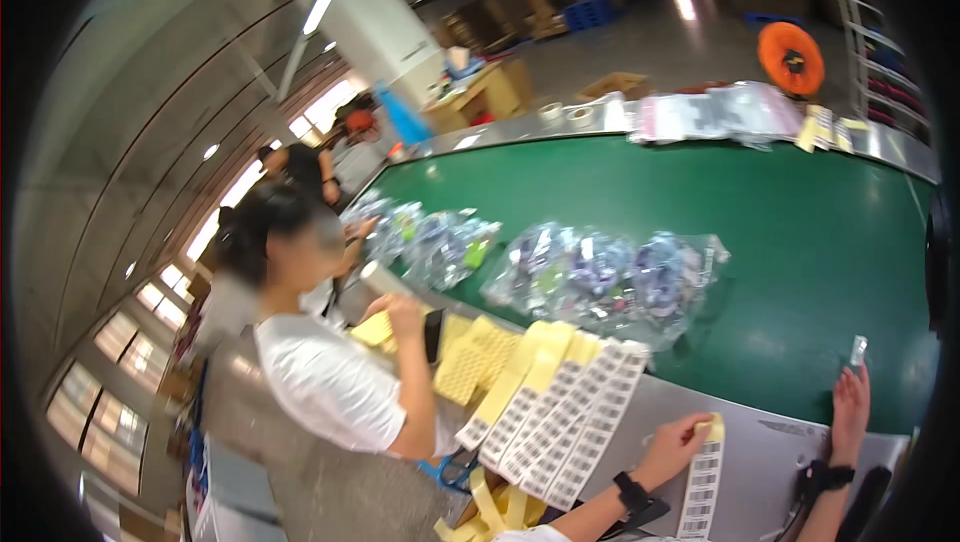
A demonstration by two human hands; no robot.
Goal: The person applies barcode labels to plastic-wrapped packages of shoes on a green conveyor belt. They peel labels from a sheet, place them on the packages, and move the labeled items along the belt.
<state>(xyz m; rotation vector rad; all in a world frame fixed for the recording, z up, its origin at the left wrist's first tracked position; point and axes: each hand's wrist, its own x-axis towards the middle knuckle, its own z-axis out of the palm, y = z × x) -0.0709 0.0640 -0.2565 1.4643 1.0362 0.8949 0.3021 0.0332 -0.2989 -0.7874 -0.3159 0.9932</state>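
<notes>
My left hand [676,450] pinches the yellow top end of a strip of barcode labels [704,487], which hangs over the grey metal edge of the table. At the right, my right hand [850,410] reaches over the green belt, fingers pointing away from me. A small clear, shiny piece [859,349] shows at its fingertips; its kind is too small to make out. Left of my left hand, several white barcode label sheets [570,422] with yellow backing lie fanned out over the table edge.
Bagged bluish items [600,267] lie along the green belt [780,242]. A co-worker in a white shirt [335,382] stands at the left, handling yellow sheets. Flat plastic bags [715,114] and tape rolls [580,117] line the far edge. An orange round fan [790,58] stands beyond.
</notes>
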